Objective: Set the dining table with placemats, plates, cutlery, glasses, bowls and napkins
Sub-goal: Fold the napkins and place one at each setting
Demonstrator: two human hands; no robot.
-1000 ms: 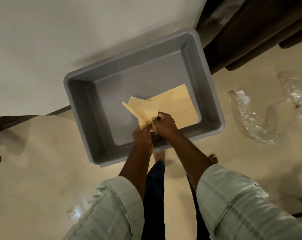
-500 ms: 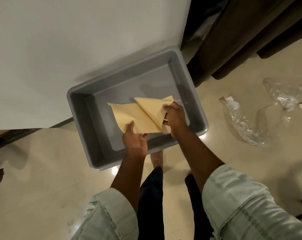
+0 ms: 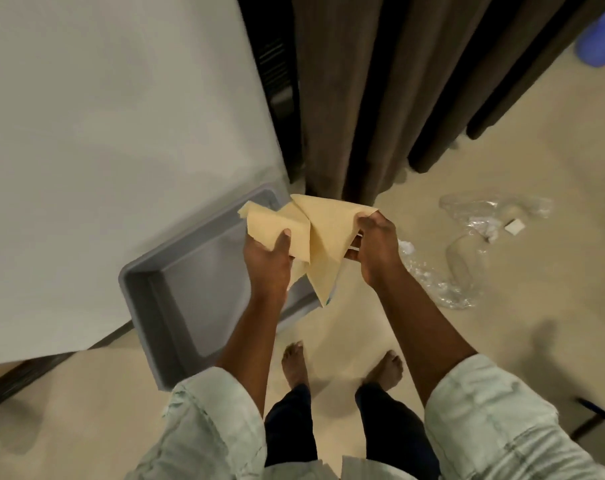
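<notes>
Both hands are gripping beige napkins (image 3: 314,233) in the air above the floor: the left hand (image 3: 268,258) is pinching one edge, the right hand (image 3: 373,247) is clutching the other. Below them a grey plastic tub (image 3: 176,299) is sitting on the tiled floor (image 3: 522,327).

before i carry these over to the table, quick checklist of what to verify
1. Left hand has a grip on the napkins: ok, thumb pressed on the front sheet.
2. Right hand has a grip: ok, pinching the upper corner.
3. Napkins clear of the grey tub: ok, held above it.
4. Tub emptied: ok for the visible part, no items show inside.
5. How many napkins are held: cannot tell, layers overlap.
6. Path clear: not ok, plastic wrap lies on the floor to the right.
</notes>
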